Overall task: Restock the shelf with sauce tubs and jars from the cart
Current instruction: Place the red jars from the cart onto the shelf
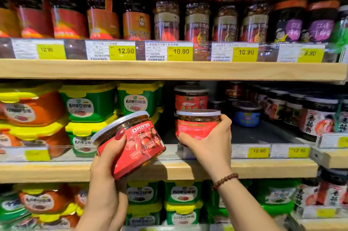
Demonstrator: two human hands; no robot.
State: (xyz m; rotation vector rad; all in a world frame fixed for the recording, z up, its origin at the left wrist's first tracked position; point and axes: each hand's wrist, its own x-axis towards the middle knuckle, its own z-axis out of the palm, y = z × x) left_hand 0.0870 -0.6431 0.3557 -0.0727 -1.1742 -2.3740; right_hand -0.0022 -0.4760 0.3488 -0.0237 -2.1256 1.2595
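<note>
My left hand point(107, 157) grips a red-labelled sauce jar point(139, 146) with a clear lid, tilted to the left in front of the middle shelf point(263, 167). My right hand point(209, 142) grips a second, upright jar of the same kind point(195, 124), holding it at the front of the middle shelf, above its clear front rail. A third like jar point(191, 97) stands further back on that shelf, behind the one in my right hand.
Green and orange sauce tubs point(90, 104) are stacked left of the gap. A blue-labelled jar point(246, 115) and dark jars point(318, 118) stand to the right. The top shelf point(169, 70) carries a row of tall jars; the lower shelf holds more tubs.
</note>
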